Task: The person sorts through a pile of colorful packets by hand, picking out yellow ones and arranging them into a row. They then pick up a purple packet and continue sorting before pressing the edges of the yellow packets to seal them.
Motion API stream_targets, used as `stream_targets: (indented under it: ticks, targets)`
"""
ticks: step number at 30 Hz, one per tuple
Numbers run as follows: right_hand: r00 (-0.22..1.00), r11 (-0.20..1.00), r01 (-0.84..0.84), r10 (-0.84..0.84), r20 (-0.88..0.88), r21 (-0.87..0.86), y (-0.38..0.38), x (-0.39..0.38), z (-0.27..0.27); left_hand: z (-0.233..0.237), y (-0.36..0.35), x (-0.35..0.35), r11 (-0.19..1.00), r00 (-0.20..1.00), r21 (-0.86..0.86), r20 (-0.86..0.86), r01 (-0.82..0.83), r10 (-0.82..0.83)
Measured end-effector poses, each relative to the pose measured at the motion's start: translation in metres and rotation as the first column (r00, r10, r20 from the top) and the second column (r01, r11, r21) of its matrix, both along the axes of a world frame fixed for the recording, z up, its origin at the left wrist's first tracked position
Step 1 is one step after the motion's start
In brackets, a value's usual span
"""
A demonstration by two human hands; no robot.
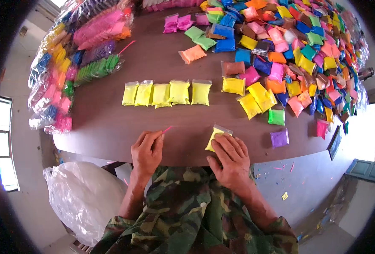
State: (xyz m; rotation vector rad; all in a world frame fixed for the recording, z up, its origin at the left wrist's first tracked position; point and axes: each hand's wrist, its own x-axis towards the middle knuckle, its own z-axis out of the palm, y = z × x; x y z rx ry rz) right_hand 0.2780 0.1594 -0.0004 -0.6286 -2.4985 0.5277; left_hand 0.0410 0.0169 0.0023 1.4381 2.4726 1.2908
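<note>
My left hand (147, 146), near the table's front edge, is closed in a pinch on a thin pink plastic stick (167, 129). My right hand (230, 157) lies over a light yellow clay packet (213, 136), its fingers together and covering the lower right part. The packet's clear top strip points away from me. Further in, several similar light yellow packets stand side by side in a row; the middle one (161, 94) slightly overlaps its neighbour.
A large heap of mixed coloured packets (297, 51) covers the table's right side. Bundled packets in clear bags (100, 29) line the left. A purple packet (279, 138) and a green packet (276, 117) lie right of my hand. A clear plastic bag (83, 199) bulges below left.
</note>
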Motion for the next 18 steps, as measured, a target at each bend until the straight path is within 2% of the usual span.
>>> stream_targets:
  ticks: [5,8,9,10,12,13,16,18]
  targets:
    - [0.987,0.993,0.112,-0.116,-0.113,-0.042,0.008,-0.004,0.0,-0.009,-0.004,-0.007,0.997,0.997,0.025,0.008,-0.072,0.071]
    - [0.958,0.971,0.15,-0.189,-0.217,-0.186,0.015,0.0,0.004,-0.009,-0.004,-0.007,0.997,0.998,0.041,0.001,-0.061,0.061]
    - [0.958,0.965,0.157,-0.2,-0.205,-0.21,0.018,0.004,0.009,-0.008,-0.004,-0.006,0.997,0.997,0.043,0.02,-0.071,0.07]
    - [0.935,0.912,0.164,-0.266,-0.236,-0.376,0.019,0.005,0.012,-0.008,-0.004,-0.006,0.996,0.997,0.049,0.024,-0.073,0.072]
    - [0.876,0.725,0.149,-0.412,-0.25,-0.672,0.021,0.008,0.02,-0.008,-0.004,-0.005,0.996,0.997,0.061,0.033,-0.072,0.07]
    - [0.872,0.692,0.146,-0.427,-0.238,-0.707,0.025,0.007,0.029,-0.007,-0.005,-0.005,0.996,0.997,0.059,0.042,-0.072,0.07]
    - [0.868,0.801,0.186,-0.405,-0.287,-0.569,0.04,-0.005,0.029,-0.007,-0.006,-0.005,0.996,0.996,0.047,0.061,-0.073,0.07]
    - [0.936,0.961,0.153,-0.215,-0.277,-0.23,0.052,-0.027,0.037,-0.007,-0.005,-0.006,0.997,0.995,0.039,0.07,-0.071,0.069]
